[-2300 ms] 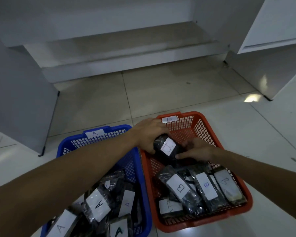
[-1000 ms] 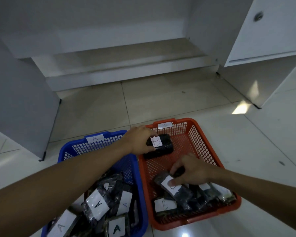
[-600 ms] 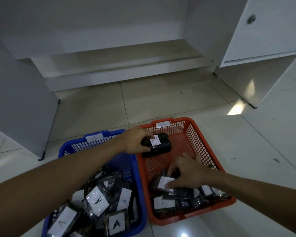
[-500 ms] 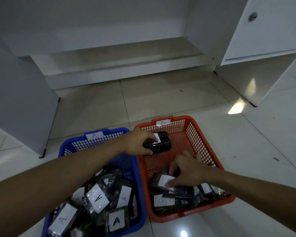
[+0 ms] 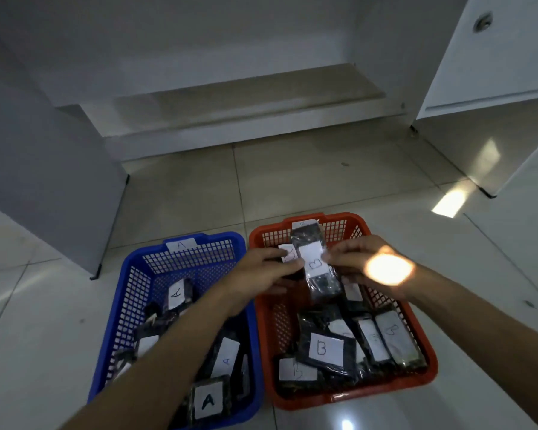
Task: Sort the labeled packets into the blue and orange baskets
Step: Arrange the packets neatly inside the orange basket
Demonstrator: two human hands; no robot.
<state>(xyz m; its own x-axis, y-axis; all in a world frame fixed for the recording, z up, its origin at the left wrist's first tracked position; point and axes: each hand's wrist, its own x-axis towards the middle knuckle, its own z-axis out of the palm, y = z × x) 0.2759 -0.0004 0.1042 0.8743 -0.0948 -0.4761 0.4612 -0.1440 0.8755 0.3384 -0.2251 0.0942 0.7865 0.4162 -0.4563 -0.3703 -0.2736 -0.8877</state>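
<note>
At twelve o'clock over the orange basket (image 5: 385, 395), the right hand (image 5: 364, 268) is now pinching a raised B packet (image 5: 316, 268) beside the left hand (image 5: 261, 271), which is gripping another B packet (image 5: 288, 253); both belong there.

Both arms reach forward, left grip (image 5: 263, 270) and right grip (image 5: 359, 264) curled close together.

A blue basket (image 5: 131, 293) tagged A and an orange basket (image 5: 423, 346) tagged B sit side by side, blue on the left. Dark packets with white A labels (image 5: 208, 400) fill the blue one; B packets (image 5: 325, 350) crowd the orange one's near end. A long B packet (image 5: 316, 268) is held above the orange basket's far half.
</note>
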